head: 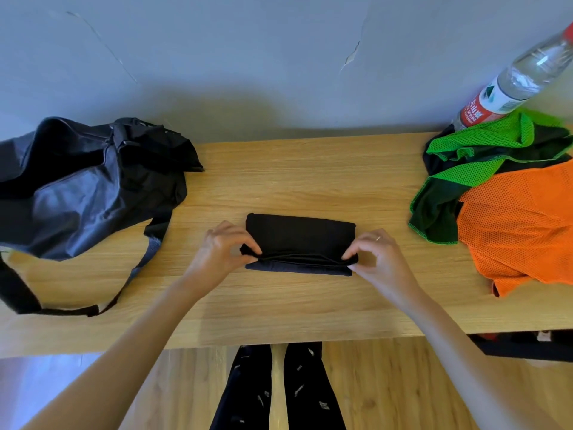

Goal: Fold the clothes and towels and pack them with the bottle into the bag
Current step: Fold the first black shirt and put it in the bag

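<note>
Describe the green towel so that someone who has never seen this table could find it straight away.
Start at the wooden table and go to its far right corner, where a clear water bottle stands. The green towel lies crumpled just in front of the bottle, partly under an orange mesh cloth. It alone is bright green mesh with a dark underside.

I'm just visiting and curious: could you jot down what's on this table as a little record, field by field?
surface: wooden table
being folded: black cloth, centre, folded into a small rectangle
left hand: pinches the cloth's near left corner
right hand: pinches the cloth's near right corner
bag: black, at the left, strap trailing toward the near edge
waiting: green towel and orange garment, unfolded, at the right
bottle: clear plastic, behind the green towel
</note>
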A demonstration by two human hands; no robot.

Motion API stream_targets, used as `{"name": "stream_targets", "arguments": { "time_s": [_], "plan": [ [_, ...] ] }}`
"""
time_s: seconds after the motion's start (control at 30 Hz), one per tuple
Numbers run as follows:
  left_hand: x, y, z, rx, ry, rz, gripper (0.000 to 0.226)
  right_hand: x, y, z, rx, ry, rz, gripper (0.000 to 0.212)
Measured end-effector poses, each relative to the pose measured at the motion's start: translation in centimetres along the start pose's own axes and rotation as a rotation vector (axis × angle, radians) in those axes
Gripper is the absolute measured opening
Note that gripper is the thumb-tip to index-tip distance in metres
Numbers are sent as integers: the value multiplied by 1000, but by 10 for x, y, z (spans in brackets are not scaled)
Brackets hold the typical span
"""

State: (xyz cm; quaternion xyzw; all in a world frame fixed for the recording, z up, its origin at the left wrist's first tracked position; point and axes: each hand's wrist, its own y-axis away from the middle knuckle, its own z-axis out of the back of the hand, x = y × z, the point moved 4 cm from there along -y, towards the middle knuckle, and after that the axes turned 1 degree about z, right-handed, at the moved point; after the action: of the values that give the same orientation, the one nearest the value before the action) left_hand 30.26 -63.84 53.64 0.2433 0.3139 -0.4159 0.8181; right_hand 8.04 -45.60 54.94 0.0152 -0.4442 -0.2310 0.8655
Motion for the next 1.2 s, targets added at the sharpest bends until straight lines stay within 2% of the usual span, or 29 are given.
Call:
{"name": "stream_targets", "arguments": {
  "time_s": [0.13, 0.23, 0.3, 0.37, 0.5, 0.63, 0.7, 0.77, 0.9, 1.0, 1.1, 1.2],
  "plan": [
    [8, 6, -8, 5, -57, 5, 34, -6, 6, -10, 37, 116, 64, 26],
    [9, 10, -7, -27, -27, 34, 29, -3, 10, -9, 48, 1, 22, 10],
    [7, 10, -4, -57, 40, 86, 22, -1, 10, -3, -36, -148, -35, 7],
    [2, 8, 0, -125, 85, 141, 18, -3, 8, 1, -156, -182, -70, 2],
    [-5, -3, -1, -239, 64, 173, 24, -9, -1, -4, -280, -116, -122, 30],
    [-5, -14, -13, -173, -5, 219, 55, -14, -11, -14, -278, -27, -215, 57],
    [-4, -16, -20, -140, -95, 273, 69, -16, -14, -18, -260, 90, -210, 59],
    [-1, -17, -23, -150, -134, 329, 73, -16, -16, -21, -259, 147, -200, 53],
    [5, -18, -23, -123, -139, 432, 62, -16, -19, -23, -242, 103, -199, 38],
    [1, -14, -23, -157, -54, 371, 39, -11, -16, -25, -218, -5, -156, 25],
    [-5, -9, -21, -159, 134, 323, 27, -6, -12, -22, -200, -221, -130, 21],
    [-13, -4, -16, -132, 387, 408, 31, 1, -8, -13, -191, -448, -128, 30]
  ]
}}
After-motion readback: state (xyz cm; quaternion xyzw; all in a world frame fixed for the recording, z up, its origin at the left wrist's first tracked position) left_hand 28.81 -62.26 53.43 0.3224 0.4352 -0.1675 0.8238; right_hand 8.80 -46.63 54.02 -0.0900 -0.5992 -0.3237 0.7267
